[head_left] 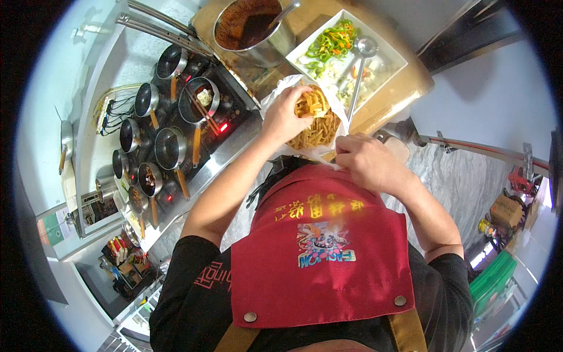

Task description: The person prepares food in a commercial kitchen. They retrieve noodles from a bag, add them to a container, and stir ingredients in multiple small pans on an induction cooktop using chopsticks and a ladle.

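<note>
The left hand (282, 117) covers part of the yellow noodle heap (316, 126), and its fingers curl out of sight into the strands. The right hand (366, 161) hides the near edge of the white bag (275, 91). At the desk's far edge, the picture's rim cuts off the steel pot (258, 29). The contents of the small pans (170, 146) are too small to tell.

A commercial kitchen or food stall: left of the hands, a cooktop (193, 135) carries many small long-handled pots (170, 149); just beyond them a large steel pot of dark sauce (249, 26) and a white tray of chopped vegetables (346, 56) sit on a wooden counter (399, 88), and the person wears a red apron (319, 252)
</note>
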`<state>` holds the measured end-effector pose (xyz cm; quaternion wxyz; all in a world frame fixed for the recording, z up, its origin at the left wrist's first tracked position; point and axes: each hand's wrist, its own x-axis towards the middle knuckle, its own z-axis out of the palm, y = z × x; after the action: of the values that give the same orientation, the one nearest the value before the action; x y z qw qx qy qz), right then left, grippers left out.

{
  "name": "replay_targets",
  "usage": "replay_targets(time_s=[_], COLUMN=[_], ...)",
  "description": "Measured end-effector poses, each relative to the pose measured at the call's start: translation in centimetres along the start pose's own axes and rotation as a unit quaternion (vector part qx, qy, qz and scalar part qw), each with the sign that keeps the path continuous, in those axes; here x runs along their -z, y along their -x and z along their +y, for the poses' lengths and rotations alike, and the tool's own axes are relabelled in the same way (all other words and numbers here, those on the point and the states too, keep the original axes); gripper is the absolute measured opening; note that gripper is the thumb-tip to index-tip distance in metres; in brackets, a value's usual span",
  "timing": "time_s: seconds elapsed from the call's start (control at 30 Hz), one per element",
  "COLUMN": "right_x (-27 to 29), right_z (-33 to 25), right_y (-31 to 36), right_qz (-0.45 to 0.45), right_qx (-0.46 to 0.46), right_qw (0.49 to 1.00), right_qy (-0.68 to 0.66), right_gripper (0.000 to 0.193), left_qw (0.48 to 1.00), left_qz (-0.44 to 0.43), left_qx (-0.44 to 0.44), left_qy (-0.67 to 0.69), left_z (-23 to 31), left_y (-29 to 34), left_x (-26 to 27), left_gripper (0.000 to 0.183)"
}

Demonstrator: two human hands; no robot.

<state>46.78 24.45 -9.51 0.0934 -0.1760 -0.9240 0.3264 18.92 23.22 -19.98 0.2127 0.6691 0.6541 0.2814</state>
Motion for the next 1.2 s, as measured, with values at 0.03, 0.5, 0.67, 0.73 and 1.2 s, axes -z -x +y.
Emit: replay_targets(time_s=[0.03,0.5,0.67,0.73,1.2], right_x=[0.1,0.3,0.4,0.6,0.8], right_z=[0.0,0.5,0.7,0.7,1.4], right_y=[0.0,-0.4,-0.2,-0.2,-0.2], right_qz=[-0.002,-0.004,-0.013,0.004,0.000], right_qx=[0.001,0.006,-0.004,0.011,0.018], right_qw=[1.000,1.000,1.000,1.000,1.000], right_qy=[0.000,-0.011,-0.010,-0.013,-0.023], right_gripper=[0.009,0.014,0.015,0.010,0.014], left_qw=[0.999,0.993,0.982,0.980,0.941], left_qz=[-0.024,-0.112,-0.189,-0.194,-0.245], left_qx=[-0.001,-0.023,0.005,-0.013,-0.038], left_qy=[0.025,-0.023,0.025,0.047,0.232], left_z=[0.1,-1.3,0.8,0.8,9.5], left_y=[-0.3,-2.8,-3.7,-3.1,-8.3], left_x=[0.8,3.4,5.7,6.1,12.1], left_gripper=[0.068,0.063,0.060,0.059,0.061])
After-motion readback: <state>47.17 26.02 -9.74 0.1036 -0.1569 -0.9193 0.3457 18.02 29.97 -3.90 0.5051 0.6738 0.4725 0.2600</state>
